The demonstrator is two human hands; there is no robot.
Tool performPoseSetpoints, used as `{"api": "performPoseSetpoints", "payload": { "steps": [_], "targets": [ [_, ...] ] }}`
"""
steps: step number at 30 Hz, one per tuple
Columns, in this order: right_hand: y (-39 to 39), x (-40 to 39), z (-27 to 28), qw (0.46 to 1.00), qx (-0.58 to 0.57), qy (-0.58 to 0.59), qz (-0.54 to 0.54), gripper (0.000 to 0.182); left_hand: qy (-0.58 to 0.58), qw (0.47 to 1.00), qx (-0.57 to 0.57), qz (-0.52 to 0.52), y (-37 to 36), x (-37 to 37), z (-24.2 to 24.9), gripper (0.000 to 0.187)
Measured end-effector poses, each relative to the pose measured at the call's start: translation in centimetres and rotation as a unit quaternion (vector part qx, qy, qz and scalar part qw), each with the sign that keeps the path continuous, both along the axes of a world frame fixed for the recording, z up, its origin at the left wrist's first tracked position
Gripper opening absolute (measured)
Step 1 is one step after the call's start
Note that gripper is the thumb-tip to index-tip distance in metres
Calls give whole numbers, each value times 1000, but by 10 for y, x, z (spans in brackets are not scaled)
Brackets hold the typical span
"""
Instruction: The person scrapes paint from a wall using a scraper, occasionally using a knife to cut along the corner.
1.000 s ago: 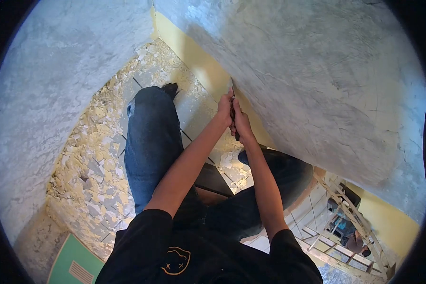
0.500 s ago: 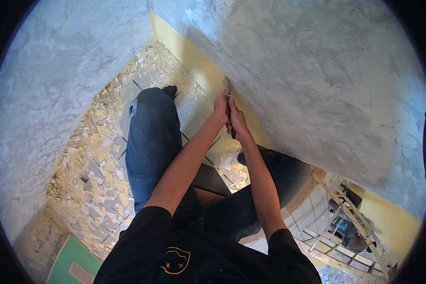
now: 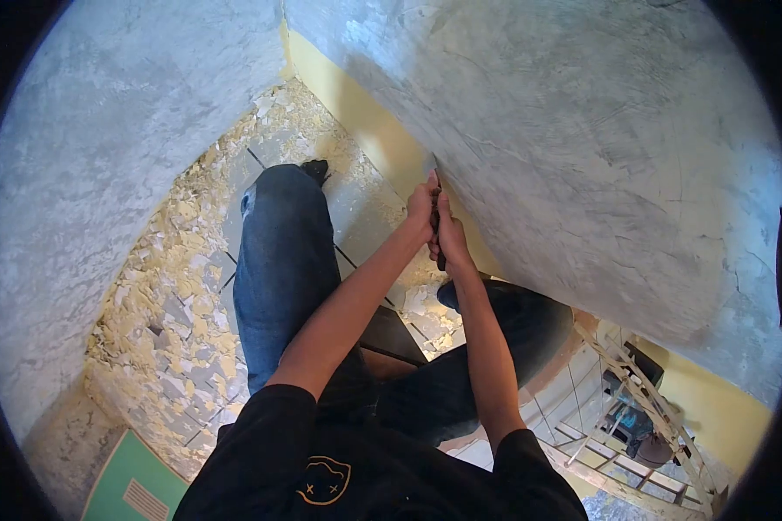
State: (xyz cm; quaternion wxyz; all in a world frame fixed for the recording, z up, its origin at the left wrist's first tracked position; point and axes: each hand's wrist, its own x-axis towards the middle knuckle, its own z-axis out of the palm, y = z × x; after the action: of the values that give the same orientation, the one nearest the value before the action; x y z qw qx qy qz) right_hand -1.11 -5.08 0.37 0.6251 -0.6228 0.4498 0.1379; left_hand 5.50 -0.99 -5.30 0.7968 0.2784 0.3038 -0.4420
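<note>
Both hands, the left hand (image 3: 420, 211) and right hand (image 3: 451, 240), clasp 1 dark-handled scraper (image 3: 437, 227), its blade tip pressed against the grey wall (image 3: 599, 165) on the right, above the yellow flakes (image 3: 161, 286) littering the floor.

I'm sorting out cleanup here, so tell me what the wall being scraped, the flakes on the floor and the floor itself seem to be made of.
The wall looks like bare grey plaster or cement, matte and mottled, with a yellow painted band left along its base. The flakes look like dry scraped paint, thin, pale yellow and curled. The floor seems to be grey tile, going by its dark straight joints. Both hands grip a scraper, apparently dark-handled.
</note>
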Motion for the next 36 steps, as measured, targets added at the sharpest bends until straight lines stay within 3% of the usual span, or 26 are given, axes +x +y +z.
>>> {"api": "performPoseSetpoints", "payload": {
  "steps": [6,9,14,20,26,32,36],
  "targets": [
    [6,26,-13,999,24,6,25,61,4,1000,17,9,16,27,-3,43],
    [3,16,-4,1000,18,-15,19,60,40,999,9,-1,13,17,15,43],
    [4,-8,14,1000,-3,-10,-10,60,2,1000,-8,-5,4,-6,19,45],
    [-7,21,-12,999,0,-3,33,62,21,999,-26,23,-1,20,-26,46],
    [2,22,-18,999,3,-19,38,62,21,999,32,8,15,26,6,47],
    [4,-7,0,1000,-20,-16,2,61,-4,1000,-10,-6,6,-2,8,43],
    [7,0,-1,999,-36,-10,1,60,0,999,31,-16,6,4,1,44]
  ]
}}
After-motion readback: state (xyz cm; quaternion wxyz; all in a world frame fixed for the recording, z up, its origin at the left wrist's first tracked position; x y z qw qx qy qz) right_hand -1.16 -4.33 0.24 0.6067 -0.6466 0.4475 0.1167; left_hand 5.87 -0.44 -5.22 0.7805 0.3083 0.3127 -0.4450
